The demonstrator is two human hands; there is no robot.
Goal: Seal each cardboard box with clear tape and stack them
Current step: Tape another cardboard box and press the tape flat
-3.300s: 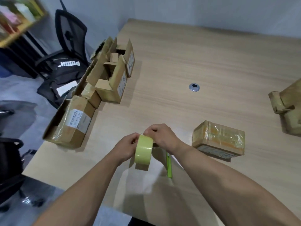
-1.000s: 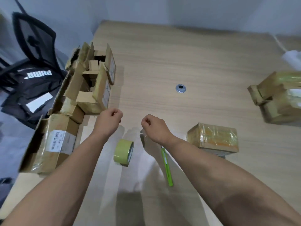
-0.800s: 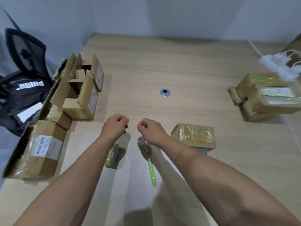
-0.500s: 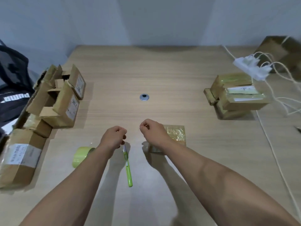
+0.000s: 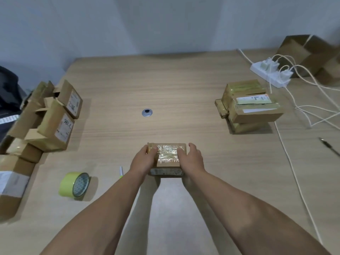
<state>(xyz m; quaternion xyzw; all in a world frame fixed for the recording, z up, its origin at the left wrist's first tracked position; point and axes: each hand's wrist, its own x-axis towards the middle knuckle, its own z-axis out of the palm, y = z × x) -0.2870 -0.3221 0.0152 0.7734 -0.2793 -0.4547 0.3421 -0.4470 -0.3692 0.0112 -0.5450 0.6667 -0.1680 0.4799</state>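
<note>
Bench: pale wood-grain bench [image 5: 174, 85] fills most of my view; grey wall behind it.
L pile: heap of brown cardboard boxes [image 5: 53, 122] along the bench's left edge, several w/ flaps open, two w/ white labels and handwriting.
Far-R carton: big dark-brown cardboard carton [image 5: 312, 52] at the far right corner, blurred.
R stack: stack of brown cardboard boxes under shiny tape [image 5: 252, 109] on the right side of the bench. One upper box has a white-and-orange label. I can't count the layers for sure.
Left grip: left grip [image 5: 142, 160] clasps the left end of the task box, thumb on top.
Right grip: right grip [image 5: 191, 159] clasps the right end, thumb on top too.
Task box: small brown cardboard box [image 5: 168, 157], clear tape across its top, sits between both grips at centre, nr me. I can't tell if it rests on the bench or is just off it.
Tape: yellow-green roll of tape [image 5: 74, 184] stands on its rim, left of my arms, well apart from the box.
Power strip: white power strip [image 5: 270, 75] w/ chargers plugged in, far right; white cables [image 5: 294, 172] trail toward me.
Pens: green-and-white pen [image 5: 121, 171] just beside my left wrist, mostly hidden; black pen [image 5: 329, 146] at the right edge.
Grommet: round silver grommet [image 5: 147, 112], mid-bench beyond the box.
</note>
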